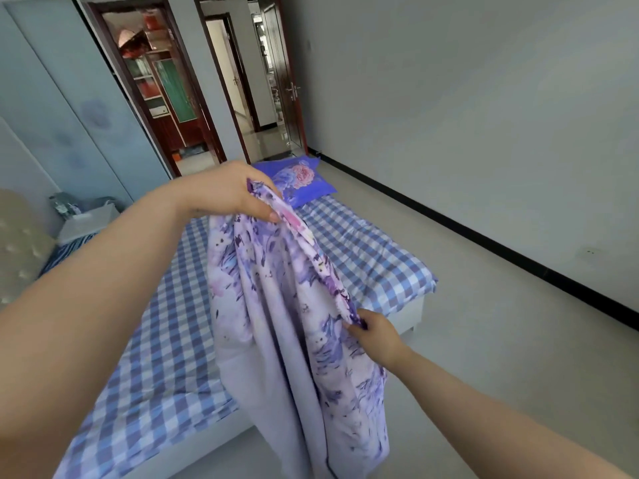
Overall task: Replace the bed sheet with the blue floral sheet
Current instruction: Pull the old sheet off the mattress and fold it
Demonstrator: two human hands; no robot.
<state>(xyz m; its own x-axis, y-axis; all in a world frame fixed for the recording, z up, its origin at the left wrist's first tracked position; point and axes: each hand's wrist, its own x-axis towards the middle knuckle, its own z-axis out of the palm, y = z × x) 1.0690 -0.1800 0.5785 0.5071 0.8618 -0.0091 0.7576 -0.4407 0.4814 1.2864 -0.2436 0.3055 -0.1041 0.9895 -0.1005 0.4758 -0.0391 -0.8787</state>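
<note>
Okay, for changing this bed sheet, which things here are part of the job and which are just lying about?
Part of the job:
floral sheet, held up by the left hand and right hand
checked sheet on the bed

Just lying about:
blue flowered pillow
white box beside the headboard

Nothing readable anywhere: no text, label, brand or number on cloth, walls or doors.

Lilac floral sheet (290,305), blue-checked bed (166,357)
</note>
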